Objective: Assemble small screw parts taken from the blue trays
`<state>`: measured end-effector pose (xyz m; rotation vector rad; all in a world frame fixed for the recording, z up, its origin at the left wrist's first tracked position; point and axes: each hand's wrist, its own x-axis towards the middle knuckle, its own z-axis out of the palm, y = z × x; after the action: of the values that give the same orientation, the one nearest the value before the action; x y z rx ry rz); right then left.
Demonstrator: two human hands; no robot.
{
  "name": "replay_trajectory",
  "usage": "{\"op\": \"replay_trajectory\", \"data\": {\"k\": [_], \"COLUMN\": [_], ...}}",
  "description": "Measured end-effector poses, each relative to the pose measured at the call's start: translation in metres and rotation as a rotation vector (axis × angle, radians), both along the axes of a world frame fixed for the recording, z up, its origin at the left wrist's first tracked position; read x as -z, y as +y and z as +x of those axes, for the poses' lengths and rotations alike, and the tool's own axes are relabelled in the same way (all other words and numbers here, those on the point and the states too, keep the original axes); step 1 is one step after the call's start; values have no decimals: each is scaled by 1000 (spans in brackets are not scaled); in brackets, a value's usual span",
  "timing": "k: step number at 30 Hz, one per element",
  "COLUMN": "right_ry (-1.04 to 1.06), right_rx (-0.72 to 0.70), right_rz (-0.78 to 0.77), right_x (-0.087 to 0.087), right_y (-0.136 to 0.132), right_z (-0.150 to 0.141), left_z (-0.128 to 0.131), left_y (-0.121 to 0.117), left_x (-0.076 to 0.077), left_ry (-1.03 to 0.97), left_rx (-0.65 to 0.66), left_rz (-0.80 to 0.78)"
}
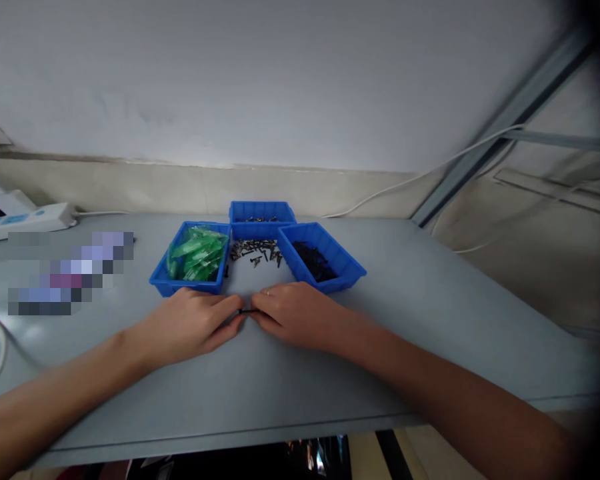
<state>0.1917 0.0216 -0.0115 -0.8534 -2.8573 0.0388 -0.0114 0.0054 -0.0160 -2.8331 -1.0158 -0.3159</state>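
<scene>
My left hand [193, 323] and my right hand [293, 313] rest on the grey table [405, 320], fingertips meeting at the middle. Between them they pinch a small thin black part [247, 311]. Both hands have their fingers curled and pressed together round it. A ring shows on my right hand. Just beyond the hands lies a loose pile of small dark screws [257, 251] on the table. Three blue bins stand around the pile: a left bin [163, 280] with green plastic bags [197, 253], a back bin [263, 212], and a right bin [347, 270] with small black parts [315, 260].
A white power strip [27, 220] lies at the table's far left, with a white cable running to it. Another white cable [420, 175] runs along the wall at the right. The table's front edge is close below my forearms. A metal frame leans at the right.
</scene>
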Motion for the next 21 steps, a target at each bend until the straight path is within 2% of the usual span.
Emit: {"op": "replay_trajectory", "data": {"k": [21], "right_ry": [18], "right_rx": [-4], "right_rz": [1], "right_x": [2], "right_y": [2], "right_z": [0], "left_z": [-1], "left_y": [0], "left_x": [1], "left_ry": [16], "left_rx": [-19], "left_rz": [-36]}}
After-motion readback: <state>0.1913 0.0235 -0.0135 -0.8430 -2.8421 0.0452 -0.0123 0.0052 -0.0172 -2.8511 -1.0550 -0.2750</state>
